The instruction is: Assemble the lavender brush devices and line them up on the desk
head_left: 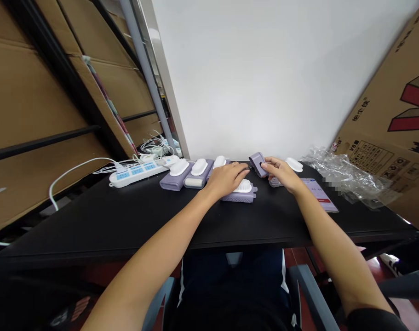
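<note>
At twelve o'clock on the black counter point(126, 220), the right hand point(281, 174) grasps a tilted purple device point(257, 163), while the left hand point(226, 178) lies loosely curled beside it, over another purple unit point(242, 193), with the power strip point(136, 173) at ten o'clock.

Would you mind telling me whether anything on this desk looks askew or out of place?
One purple unit is tipped up on edge in the right hand, while the others lie flat in a row. Crumpled plastic wrap sits loose at the right.
</note>
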`<state>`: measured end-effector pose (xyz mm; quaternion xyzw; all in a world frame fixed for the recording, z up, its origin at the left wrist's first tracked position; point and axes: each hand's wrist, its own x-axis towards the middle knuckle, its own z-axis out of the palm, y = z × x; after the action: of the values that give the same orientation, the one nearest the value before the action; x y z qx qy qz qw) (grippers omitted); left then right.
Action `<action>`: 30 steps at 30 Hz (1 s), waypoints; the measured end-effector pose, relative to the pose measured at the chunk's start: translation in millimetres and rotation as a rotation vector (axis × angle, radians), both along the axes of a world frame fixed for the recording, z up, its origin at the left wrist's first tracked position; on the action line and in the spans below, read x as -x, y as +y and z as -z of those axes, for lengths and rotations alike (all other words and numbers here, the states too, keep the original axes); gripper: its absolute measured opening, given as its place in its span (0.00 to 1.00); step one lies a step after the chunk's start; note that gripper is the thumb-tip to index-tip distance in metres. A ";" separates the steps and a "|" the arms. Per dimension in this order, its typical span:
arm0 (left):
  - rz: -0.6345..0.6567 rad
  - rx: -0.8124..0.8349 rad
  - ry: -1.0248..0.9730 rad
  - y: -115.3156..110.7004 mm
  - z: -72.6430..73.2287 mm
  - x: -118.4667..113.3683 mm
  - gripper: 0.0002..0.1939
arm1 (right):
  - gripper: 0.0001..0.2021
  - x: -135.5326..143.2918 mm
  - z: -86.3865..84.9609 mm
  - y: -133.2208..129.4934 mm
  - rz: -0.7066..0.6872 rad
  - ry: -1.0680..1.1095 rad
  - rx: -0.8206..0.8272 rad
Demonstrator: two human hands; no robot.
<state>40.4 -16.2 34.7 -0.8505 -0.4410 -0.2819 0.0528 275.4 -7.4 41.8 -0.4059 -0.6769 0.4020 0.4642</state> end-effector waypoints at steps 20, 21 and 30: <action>-0.070 0.083 -0.096 7.8 0.4 19.6 0.20 | 0.23 -79.3 12.8 39.1 0.875 -0.587 -0.041; -0.065 0.083 -0.093 7.2 0.5 19.1 0.21 | 0.23 -78.1 14.3 39.1 0.883 -0.654 -0.020; 0.089 0.183 -0.369 4.8 -2.8 19.3 0.26 | 0.26 -74.3 28.2 42.5 0.884 -0.795 0.041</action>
<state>21.0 -11.5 37.5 -0.8043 -0.4288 -0.3938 -0.1190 349.7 35.1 13.6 -0.7776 -0.5576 0.0005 0.2906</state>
